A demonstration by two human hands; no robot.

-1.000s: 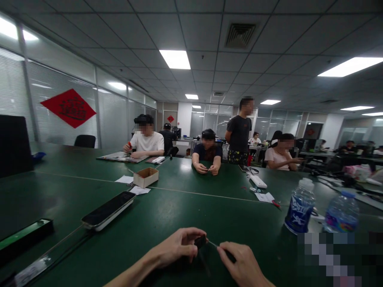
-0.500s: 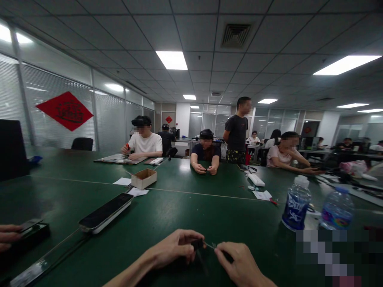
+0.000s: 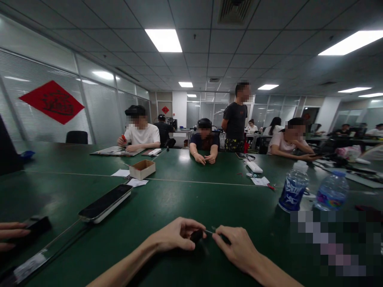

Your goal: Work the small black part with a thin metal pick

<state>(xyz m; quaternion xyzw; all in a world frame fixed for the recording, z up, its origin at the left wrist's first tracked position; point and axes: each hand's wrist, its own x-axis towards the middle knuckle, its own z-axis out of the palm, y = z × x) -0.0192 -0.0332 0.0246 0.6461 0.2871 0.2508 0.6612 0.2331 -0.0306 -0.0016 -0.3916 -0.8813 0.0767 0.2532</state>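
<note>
My left hand (image 3: 176, 236) is closed around a small black object (image 3: 196, 236), held between thumb and fingers just above the green table (image 3: 167, 203). My right hand (image 3: 237, 244) pinches a thin tool with a metal shaft (image 3: 209, 232); a dark part, perhaps its handle, shows under the fingers. The shaft points left and reaches the fingertips of my left hand, beside the black object. Something small and pale shows at my right fingertips, too blurred to name. Whether the shaft touches the black object I cannot tell.
Left of my hands lies a phone on a white box (image 3: 106, 204), with an open cardboard box (image 3: 143, 170) behind it. Two bottles, one dark blue (image 3: 291, 191) and one clear (image 3: 331, 192), stand right. Another person's hand (image 3: 13, 235) holds a black item far left. People sit opposite.
The view has tilted down, so the room sits higher. Both hands stay close together; the black object has turned, and a blurred dark strip hanging below it no longer shows.
</note>
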